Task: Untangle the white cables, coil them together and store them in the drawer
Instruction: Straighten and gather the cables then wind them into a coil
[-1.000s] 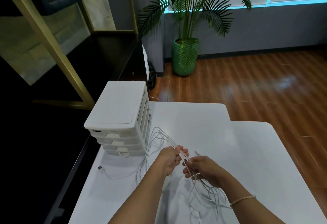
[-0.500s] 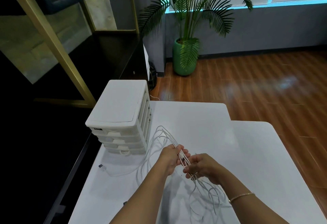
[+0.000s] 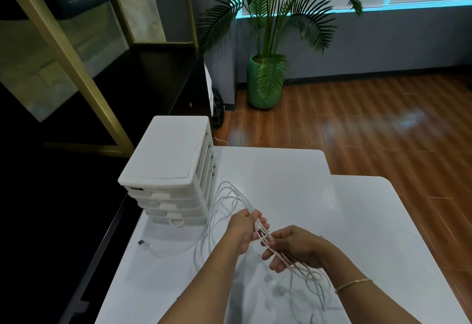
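Several white cables (image 3: pixel 231 193) run as a bundle through both hands above the white table (image 3: pixel 293 183). My left hand (image 3: pixel 242 231) grips the bundle at its upper part, with loops arching away toward the drawer unit. My right hand (image 3: pixel 293 247) holds the same strands lower down, fingers curled round them, and loose ends trail below it (image 3: pixel 314 282). One cable lies on the table to the left and ends in a dark plug (image 3: pixel 141 242). The white drawer unit (image 3: pixel 168 155) stands at the table's left edge with its drawers closed.
A black shelf with gold frame bars (image 3: pixel 66 50) stands to the left of the table. A potted palm in a green pot (image 3: pixel 264 86) sits on the wooden floor (image 3: pixel 370 124) beyond the table's far edge.
Both hands have stayed on the bundle. My right hand has slid slightly up along the strands toward the left hand, and the trailing ends have shifted below it.
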Demonstrator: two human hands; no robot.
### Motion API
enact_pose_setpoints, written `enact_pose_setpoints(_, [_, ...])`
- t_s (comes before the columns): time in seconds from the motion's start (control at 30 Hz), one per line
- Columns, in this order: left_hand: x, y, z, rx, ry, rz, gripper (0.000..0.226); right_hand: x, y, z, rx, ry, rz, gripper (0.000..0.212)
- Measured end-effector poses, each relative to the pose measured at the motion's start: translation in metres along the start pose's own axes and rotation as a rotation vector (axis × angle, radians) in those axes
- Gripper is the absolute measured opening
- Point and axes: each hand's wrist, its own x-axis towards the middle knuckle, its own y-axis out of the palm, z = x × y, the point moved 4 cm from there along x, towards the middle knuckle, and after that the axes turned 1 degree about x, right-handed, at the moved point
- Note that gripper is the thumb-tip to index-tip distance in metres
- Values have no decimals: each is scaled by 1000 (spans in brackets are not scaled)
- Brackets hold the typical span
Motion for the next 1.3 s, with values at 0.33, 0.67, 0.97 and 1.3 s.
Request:
enact_pose_setpoints(0.33, [2,4,2,-15,-23,-32,19,-3,-16,-5,-161,120,46,15])
enact_pose_setpoints(0.67, [4,1,-2,-40,-21,-55,23,-5,-24,-11,-119,121,20,15])
enact_pose_setpoints(0.97, [6,-4,-14,-9,-5,-42,23,-12,-52,-30,-261,208,-182,34])
enact_pose_setpoints(1.3, [7,-2,-15,-37,-7,-50,24,-18,-72,-30,-671,398,-344,26])
